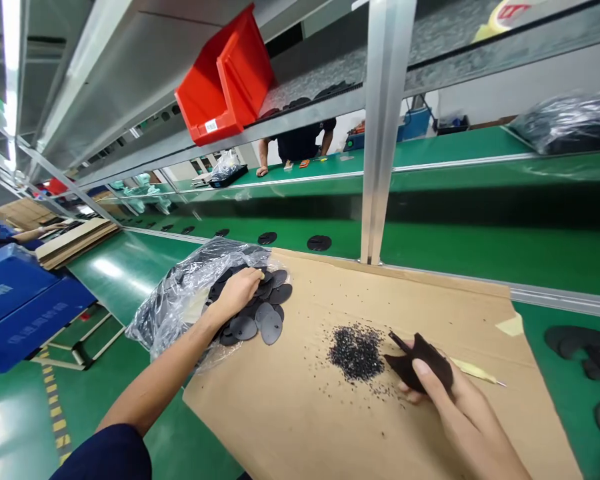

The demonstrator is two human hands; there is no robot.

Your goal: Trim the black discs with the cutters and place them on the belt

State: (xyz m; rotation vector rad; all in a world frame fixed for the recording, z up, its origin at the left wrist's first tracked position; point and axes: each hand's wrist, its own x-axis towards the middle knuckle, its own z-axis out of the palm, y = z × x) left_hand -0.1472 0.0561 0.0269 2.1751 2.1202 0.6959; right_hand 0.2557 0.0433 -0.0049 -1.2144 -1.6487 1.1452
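Observation:
My left hand (237,293) lies on a heap of flat black oval rubber pieces (270,327), which spill from a transparent plastic bag (180,300). Whether it grips one, I cannot tell. My right hand (455,413) is shut on a dark soft piece (420,363) above a brown cardboard sheet (290,407). A yellow-handled pointed tool (475,370) sticks out past that piece, and its hold in my hand is hidden. Just left of my right hand lies a pile of black granules (356,353), with loose crumbs scattered around it.
The cardboard lies on a green workbench (480,247), with black discs (319,243) along its far part. Overhead runs a metal shelf (300,113) holding a red plastic bin (225,77). A co-worker's hand (263,171) rests across the bench. Blue crates (20,307) stand left.

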